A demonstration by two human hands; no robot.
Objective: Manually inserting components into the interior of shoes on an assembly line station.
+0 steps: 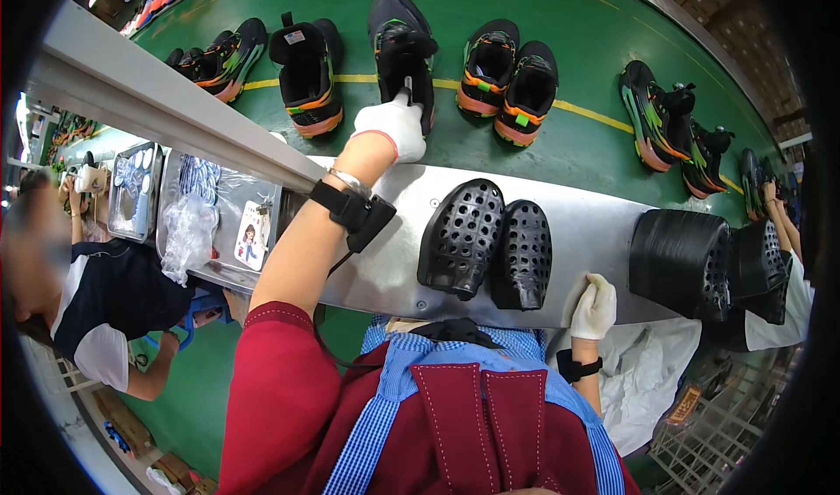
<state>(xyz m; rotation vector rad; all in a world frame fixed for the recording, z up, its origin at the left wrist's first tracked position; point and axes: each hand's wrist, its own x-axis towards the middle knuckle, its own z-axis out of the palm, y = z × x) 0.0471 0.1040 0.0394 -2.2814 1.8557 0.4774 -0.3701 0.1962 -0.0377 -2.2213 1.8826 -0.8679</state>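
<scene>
My left hand (394, 129), in a white glove, reaches across the metal ledge to a black sneaker (404, 45) on the green belt. Its fingers close on the heel end, one of them at the shoe's opening; part of the grip is hidden. My right hand (594, 308), also gloved in white, is at the ledge's near edge with fingers curled together and nothing visible in them. Between my arms, two black perforated shoe-shaped inserts (462, 237) lie side by side on the metal ledge (376, 272).
More black sneakers with orange and green trim (490, 62) stand along the green belt (577, 75). Stacked black inserts (681, 263) sit at the right, near another person's arm. A grey beam (184, 101) crosses the left. Beyond it are metal trays (136, 189) and a seated co-worker (122, 294).
</scene>
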